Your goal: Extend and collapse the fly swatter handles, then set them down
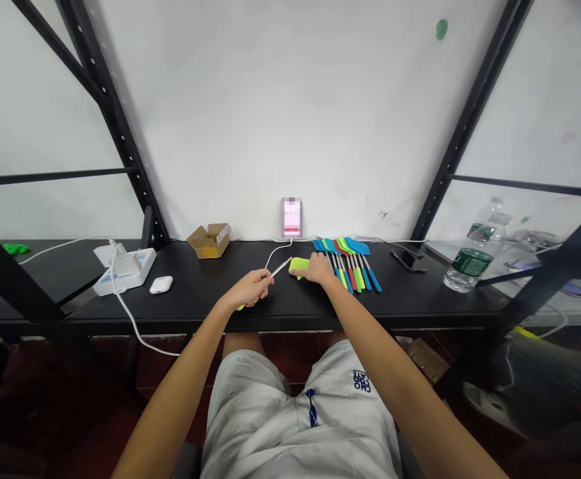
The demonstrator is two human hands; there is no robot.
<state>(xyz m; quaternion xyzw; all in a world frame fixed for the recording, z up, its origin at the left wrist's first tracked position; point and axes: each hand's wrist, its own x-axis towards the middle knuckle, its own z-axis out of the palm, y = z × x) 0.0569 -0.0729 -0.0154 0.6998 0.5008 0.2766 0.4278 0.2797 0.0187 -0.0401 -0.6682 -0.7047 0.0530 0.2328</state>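
My left hand is closed round a tool with a thin metal shaft that points up and to the right; a bit of its yellow-green handle shows below the fingers. Just right of the shaft's tip, my right hand grips a textured yellow-green piece low over the black table. Whether the shaft touches that piece is too small to tell. A row of spatulas with blue, green and red heads and coloured handles lies close to the right of my right hand.
On the black table stand a small cardboard box, a white case and a white power strip. A phone leans on the wall. Right are another phone, bottles and a person's shoe.
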